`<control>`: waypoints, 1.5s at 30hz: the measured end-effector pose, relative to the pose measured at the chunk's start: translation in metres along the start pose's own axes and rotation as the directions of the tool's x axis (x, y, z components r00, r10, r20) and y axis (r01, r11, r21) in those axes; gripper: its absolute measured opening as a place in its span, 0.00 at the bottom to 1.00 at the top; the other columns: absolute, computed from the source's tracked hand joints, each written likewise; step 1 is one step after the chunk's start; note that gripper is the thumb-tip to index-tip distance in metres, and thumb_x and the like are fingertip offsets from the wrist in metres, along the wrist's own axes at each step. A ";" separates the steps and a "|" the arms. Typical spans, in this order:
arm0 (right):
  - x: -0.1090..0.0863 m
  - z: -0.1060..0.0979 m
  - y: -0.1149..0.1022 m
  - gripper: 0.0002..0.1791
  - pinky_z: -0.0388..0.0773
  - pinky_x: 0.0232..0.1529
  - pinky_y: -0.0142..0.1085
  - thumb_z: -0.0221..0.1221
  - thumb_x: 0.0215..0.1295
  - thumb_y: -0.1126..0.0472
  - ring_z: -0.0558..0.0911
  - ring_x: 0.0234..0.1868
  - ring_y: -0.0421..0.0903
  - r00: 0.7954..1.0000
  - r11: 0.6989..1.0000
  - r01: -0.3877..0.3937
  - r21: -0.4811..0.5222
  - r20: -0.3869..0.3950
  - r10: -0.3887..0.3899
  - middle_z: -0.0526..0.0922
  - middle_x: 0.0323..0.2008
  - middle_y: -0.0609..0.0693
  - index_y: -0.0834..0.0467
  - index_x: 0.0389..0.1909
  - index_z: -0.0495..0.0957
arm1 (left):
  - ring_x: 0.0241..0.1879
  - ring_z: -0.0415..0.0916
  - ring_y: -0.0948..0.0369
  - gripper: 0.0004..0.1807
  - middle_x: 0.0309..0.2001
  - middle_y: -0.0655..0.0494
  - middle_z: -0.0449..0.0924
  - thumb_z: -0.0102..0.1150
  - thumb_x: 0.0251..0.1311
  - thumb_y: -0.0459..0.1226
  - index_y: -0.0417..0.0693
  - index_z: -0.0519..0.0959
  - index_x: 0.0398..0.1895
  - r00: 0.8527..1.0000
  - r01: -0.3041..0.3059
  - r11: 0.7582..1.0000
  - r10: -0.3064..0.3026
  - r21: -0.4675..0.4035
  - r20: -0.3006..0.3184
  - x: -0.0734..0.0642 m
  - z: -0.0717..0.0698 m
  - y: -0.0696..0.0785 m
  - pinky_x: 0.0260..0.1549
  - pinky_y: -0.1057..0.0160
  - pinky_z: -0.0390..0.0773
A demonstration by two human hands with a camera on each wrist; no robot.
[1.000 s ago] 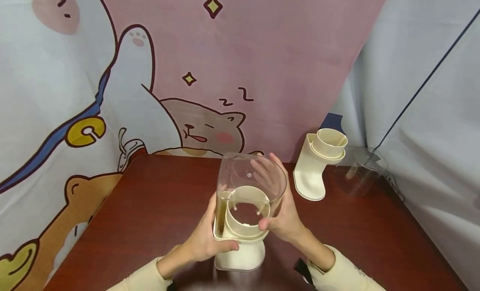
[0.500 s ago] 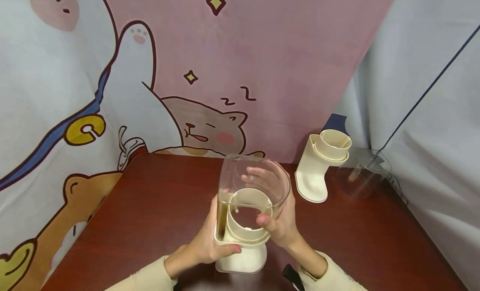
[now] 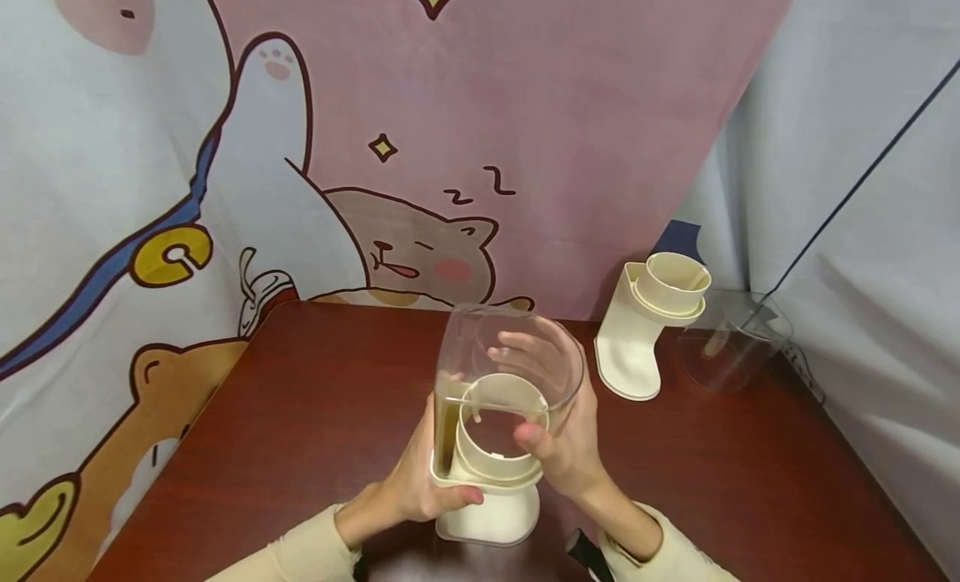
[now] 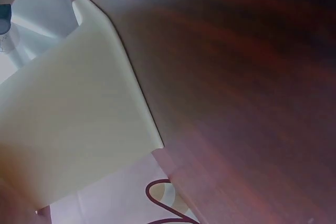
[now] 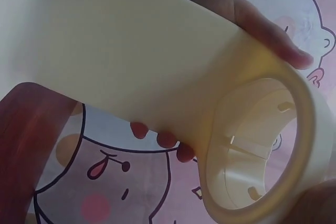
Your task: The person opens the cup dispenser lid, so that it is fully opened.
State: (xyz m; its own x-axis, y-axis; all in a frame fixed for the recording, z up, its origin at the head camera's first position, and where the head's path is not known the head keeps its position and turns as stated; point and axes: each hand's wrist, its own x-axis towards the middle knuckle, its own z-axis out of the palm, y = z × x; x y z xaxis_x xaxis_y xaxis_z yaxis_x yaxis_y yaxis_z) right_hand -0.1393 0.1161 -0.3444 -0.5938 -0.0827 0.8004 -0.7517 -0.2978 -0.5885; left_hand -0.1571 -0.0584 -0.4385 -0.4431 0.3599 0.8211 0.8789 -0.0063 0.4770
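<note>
A cream plastic stand (image 3: 491, 515) with a round collar at its top stands in front of me. Fitted over the collar is a tall clear plastic container (image 3: 463, 336) with an open top. My left hand (image 3: 416, 486) grips the stand's upper part, thumb across the front below the collar. The right wrist view shows that hand's fingers (image 5: 167, 139) curled round the cream column. On the other side, my right hand (image 3: 577, 449) holds the clear container's wall, its fingers seen through the plastic behind. The left wrist view shows the stand's cream side (image 4: 84, 108) close up.
A second cream stand (image 3: 630, 361) is at the back right of the dark red table (image 3: 330, 382). Beside it is another clear container (image 3: 723, 361). Printed cloth (image 3: 585, 148) hangs behind, and a dark cord (image 3: 862, 178) crosses the right side.
My right hand's fingers have slid lower and further round the clear container's far side. The left hand keeps its grip. The head view has shifted slightly.
</note>
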 end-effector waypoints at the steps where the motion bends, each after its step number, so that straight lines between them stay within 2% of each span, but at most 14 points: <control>1: 0.000 0.000 0.000 0.52 0.78 0.59 0.42 0.66 0.61 0.40 0.82 0.57 0.54 1.000 1.000 0.001 0.002 0.000 -0.001 0.78 0.59 0.64 0.72 0.71 0.54 | 0.52 0.71 0.54 0.62 0.56 0.41 0.70 0.56 0.57 0.67 0.25 0.45 0.73 1.000 -0.001 1.000 0.001 0.007 -0.002 0.000 0.000 0.000 0.55 0.58 0.74; 6: 0.001 -0.003 0.005 0.54 0.79 0.58 0.44 0.65 0.61 0.39 0.83 0.56 0.57 0.999 0.999 0.045 -0.010 0.001 -0.045 0.77 0.58 0.67 0.74 0.70 0.53 | 0.53 0.70 0.54 0.63 0.56 0.42 0.70 0.56 0.57 0.68 0.25 0.44 0.74 1.000 0.010 1.000 -0.010 0.021 -0.007 0.001 0.001 0.000 0.56 0.58 0.73; 10: 0.001 -0.003 0.009 0.54 0.79 0.58 0.47 0.65 0.62 0.40 0.83 0.56 0.57 0.994 0.993 0.113 -0.014 0.002 -0.113 0.77 0.58 0.68 0.76 0.70 0.53 | 0.54 0.70 0.54 0.63 0.59 0.41 0.69 0.57 0.57 0.67 0.28 0.43 0.75 0.999 0.047 0.999 -0.047 -0.014 -0.013 -0.002 0.002 0.001 0.57 0.59 0.73; 13: 0.001 -0.003 0.009 0.53 0.80 0.58 0.46 0.65 0.62 0.40 0.83 0.55 0.56 0.986 0.986 0.164 -0.009 -0.004 -0.164 0.77 0.58 0.67 0.76 0.69 0.53 | 0.55 0.71 0.54 0.63 0.62 0.39 0.68 0.57 0.57 0.67 0.29 0.43 0.75 0.998 0.063 0.997 -0.063 -0.032 -0.006 -0.004 0.004 0.002 0.58 0.59 0.73; 17: 0.000 -0.002 0.008 0.52 0.80 0.58 0.44 0.64 0.63 0.40 0.84 0.56 0.55 0.979 0.979 0.204 -0.006 -0.022 -0.204 0.78 0.58 0.65 0.75 0.70 0.54 | 0.57 0.71 0.54 0.63 0.62 0.40 0.68 0.55 0.57 0.69 0.30 0.43 0.75 0.998 0.068 0.998 -0.068 -0.013 0.012 -0.004 0.005 0.002 0.59 0.58 0.73; 22: 0.001 0.000 0.006 0.52 0.79 0.58 0.45 0.65 0.62 0.40 0.84 0.56 0.55 0.984 0.984 0.177 -0.003 -0.025 -0.177 0.78 0.58 0.65 0.74 0.70 0.54 | 0.55 0.71 0.55 0.63 0.61 0.40 0.68 0.55 0.57 0.69 0.29 0.43 0.75 0.998 0.055 0.998 -0.055 -0.012 0.003 -0.003 0.004 0.001 0.57 0.58 0.73; 27: 0.002 0.004 0.004 0.52 0.80 0.58 0.44 0.65 0.62 0.39 0.83 0.56 0.55 0.992 0.993 0.121 0.005 -0.029 -0.120 0.78 0.58 0.65 0.73 0.70 0.55 | 0.58 0.70 0.54 0.62 0.65 0.38 0.66 0.54 0.58 0.68 0.28 0.43 0.75 0.998 0.052 0.999 -0.052 0.006 -0.024 -0.005 0.002 0.000 0.61 0.59 0.71; 34: 0.005 0.003 0.005 0.49 0.80 0.57 0.44 0.63 0.63 0.39 0.84 0.54 0.54 0.995 0.996 0.087 0.006 -0.040 -0.087 0.79 0.57 0.63 0.71 0.70 0.57 | 0.57 0.71 0.53 0.63 0.63 0.39 0.68 0.54 0.58 0.68 0.28 0.43 0.75 0.998 0.050 0.999 -0.049 0.022 -0.029 -0.003 0.000 0.001 0.62 0.59 0.70; 39: 0.008 -0.001 0.006 0.50 0.81 0.56 0.45 0.63 0.63 0.38 0.84 0.54 0.53 0.997 0.997 0.081 0.001 -0.017 -0.081 0.80 0.57 0.62 0.71 0.70 0.56 | 0.58 0.70 0.54 0.63 0.63 0.39 0.68 0.56 0.57 0.67 0.27 0.43 0.75 0.998 0.049 0.999 -0.048 0.014 -0.027 -0.002 0.001 0.002 0.62 0.60 0.69; 45: 0.009 -0.007 0.007 0.54 0.81 0.56 0.44 0.65 0.61 0.38 0.84 0.54 0.54 0.995 0.995 0.099 0.023 0.015 -0.099 0.79 0.57 0.64 0.73 0.70 0.54 | 0.56 0.71 0.53 0.62 0.59 0.41 0.69 0.59 0.56 0.66 0.30 0.44 0.75 0.998 0.055 0.998 -0.055 -0.031 0.008 0.001 0.002 -0.001 0.59 0.59 0.72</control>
State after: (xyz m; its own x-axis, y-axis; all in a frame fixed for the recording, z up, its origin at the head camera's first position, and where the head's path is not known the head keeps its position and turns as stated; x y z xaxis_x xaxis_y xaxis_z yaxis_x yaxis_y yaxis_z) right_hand -0.1518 0.1196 -0.3421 -0.5122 -0.0670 0.8562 -0.7999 -0.3259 -0.5040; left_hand -0.1581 -0.0559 -0.4384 -0.4895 0.3670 0.7910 0.8470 -0.0157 0.5314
